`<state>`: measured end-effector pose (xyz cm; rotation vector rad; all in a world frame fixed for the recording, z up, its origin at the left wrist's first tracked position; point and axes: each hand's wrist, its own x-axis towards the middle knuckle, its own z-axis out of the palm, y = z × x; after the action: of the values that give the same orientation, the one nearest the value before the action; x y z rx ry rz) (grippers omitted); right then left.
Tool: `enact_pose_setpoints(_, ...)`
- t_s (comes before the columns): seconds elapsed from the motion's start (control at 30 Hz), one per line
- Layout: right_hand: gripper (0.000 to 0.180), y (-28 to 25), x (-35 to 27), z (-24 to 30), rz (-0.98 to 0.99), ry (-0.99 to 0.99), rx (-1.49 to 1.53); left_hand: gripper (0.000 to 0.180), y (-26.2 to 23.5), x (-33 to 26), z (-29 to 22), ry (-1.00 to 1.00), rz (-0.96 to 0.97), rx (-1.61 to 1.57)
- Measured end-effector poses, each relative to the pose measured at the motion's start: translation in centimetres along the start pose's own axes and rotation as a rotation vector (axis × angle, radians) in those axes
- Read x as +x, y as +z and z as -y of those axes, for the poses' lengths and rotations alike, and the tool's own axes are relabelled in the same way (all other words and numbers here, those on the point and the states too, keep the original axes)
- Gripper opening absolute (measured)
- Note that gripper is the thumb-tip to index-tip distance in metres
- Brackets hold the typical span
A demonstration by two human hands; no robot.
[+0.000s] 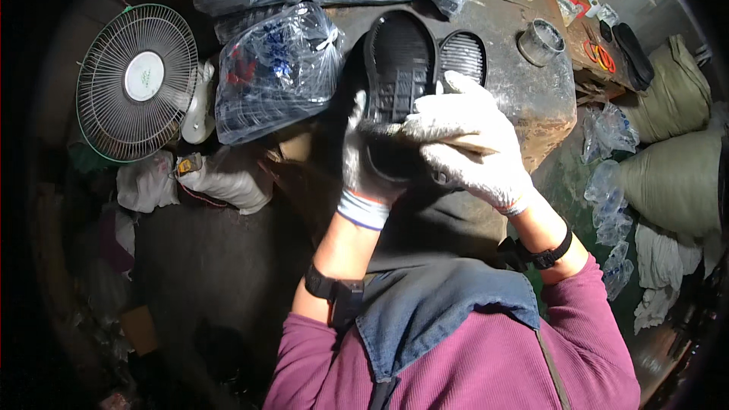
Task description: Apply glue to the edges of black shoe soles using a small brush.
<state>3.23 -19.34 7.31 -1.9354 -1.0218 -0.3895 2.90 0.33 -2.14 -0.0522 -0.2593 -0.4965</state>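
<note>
A black shoe sole [400, 68] stands tilted in front of me, its ribbed and blocky tread facing me. My left hand [364, 156], in a white knit glove, is closed round its lower left edge. My right hand [474, 137], gloved alike, grips a thin tool [471, 143] with a tan handle; its end lies across the lower part of the sole, and its exact kind is hard to make out. Just behind, a second black sole [465, 53] with a ribbed surface rests on the worktable [505, 23], partly covered by my right hand.
Clear plastic bags [277, 76] of black items crowd the table's left and back. A stained pot [541, 42] stands at the right, near orange bands [598, 55]. A round fan [138, 80] is on the left. Large green sacks [676, 182] and crumpled plastic [607, 201] lie at right.
</note>
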Motion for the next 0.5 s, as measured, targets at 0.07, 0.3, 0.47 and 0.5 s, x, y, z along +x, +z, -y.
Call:
enact_pose_setpoints(0.07,0.024,-0.4,-0.7,0.6,0.021,0.006,-0.012,0.077,1.7,1.3,0.5,0.057,-0.1,0.03)
enact_pose_setpoints(0.3,0.026,-1.4,-2.3,0.6,0.148,-0.011,0.0,0.097,3.9,1.6,-3.4,-0.022,-0.066,0.37)
enact_pose_setpoints(0.47,0.02,-1.3,-2.5,1.9,0.009,0.4,0.4,0.092,5.0,0.1,-6.0,0.08,-0.106,0.743)
enact_pose_setpoints(0.5,0.02,-0.8,-1.8,3.0,-0.083,0.733,0.602,0.092,4.8,0.0,-6.0,0.075,-0.107,0.741)
